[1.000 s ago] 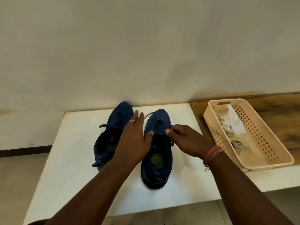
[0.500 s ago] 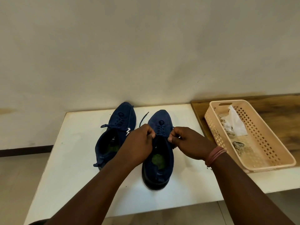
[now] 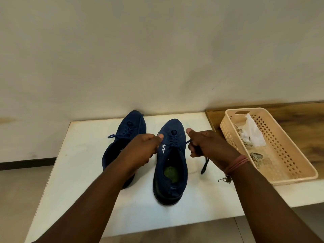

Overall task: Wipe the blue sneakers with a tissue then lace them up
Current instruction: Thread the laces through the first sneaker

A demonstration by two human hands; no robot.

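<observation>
Blue sneakers, 2 in number, stand side by side on the white table (image 3: 80, 172), toes toward the wall. Left hand (image 3: 140, 149) and right hand (image 3: 208, 146) are each closed around one end of the right sneaker's (image 3: 171, 165) lace (image 3: 205, 163), held apart. Left sneaker (image 3: 126, 135) sits just beside. Used tissue (image 3: 252, 135) lies in the beige basket (image 3: 296, 165).

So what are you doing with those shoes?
Lacing them up. Both hands pull the lace ends of the right-hand blue shoe out to each side: the left hand has one end, the right hand the other. The second shoe waits beside it on the white table. Used tissues lie in the basket.
</observation>
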